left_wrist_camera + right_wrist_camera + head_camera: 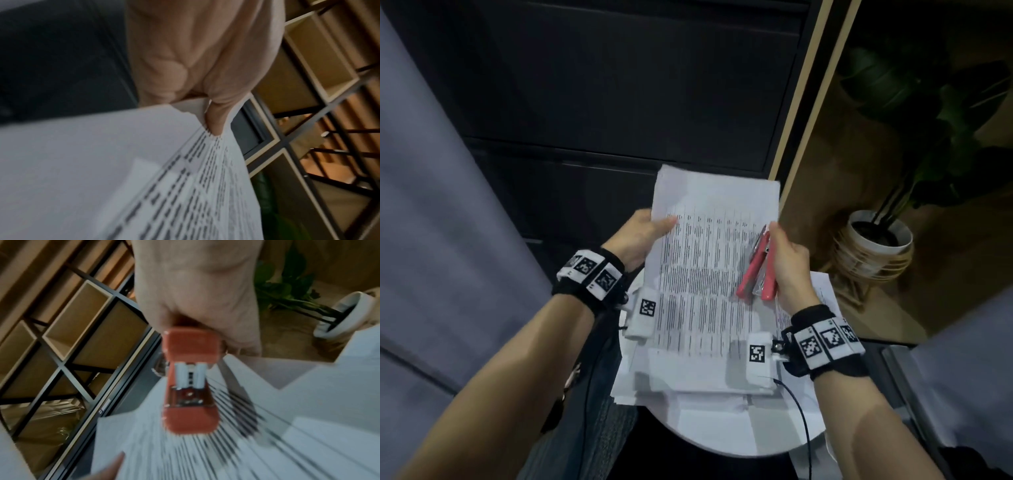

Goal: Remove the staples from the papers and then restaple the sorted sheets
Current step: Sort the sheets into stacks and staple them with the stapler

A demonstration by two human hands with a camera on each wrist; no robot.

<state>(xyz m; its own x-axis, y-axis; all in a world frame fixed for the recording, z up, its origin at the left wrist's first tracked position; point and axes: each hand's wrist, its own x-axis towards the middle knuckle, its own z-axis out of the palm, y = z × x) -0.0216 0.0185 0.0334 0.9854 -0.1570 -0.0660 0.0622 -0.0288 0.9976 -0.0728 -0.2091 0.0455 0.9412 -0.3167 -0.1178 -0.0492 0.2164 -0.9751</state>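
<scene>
A printed sheaf of papers (709, 260) is held up above a round white table (739, 442). My left hand (643, 233) pinches its left edge, thumb on top; the left wrist view shows the thumb (216, 120) pressing the papers (123, 178). My right hand (787, 260) grips a red stapler (756, 267) against the right edge of the sheaf. In the right wrist view the stapler (191, 381) points away from the palm with its jaws parted over the printed papers (226, 443). More white sheets (688, 380) lie stacked on the table underneath.
A dark cabinet (602, 96) stands straight ahead. A potted plant in a white pot (876, 236) sits on the floor at the right. Grey upholstery (431, 240) lies at the left. A thin black cable (801, 418) runs from my right wrist across the table.
</scene>
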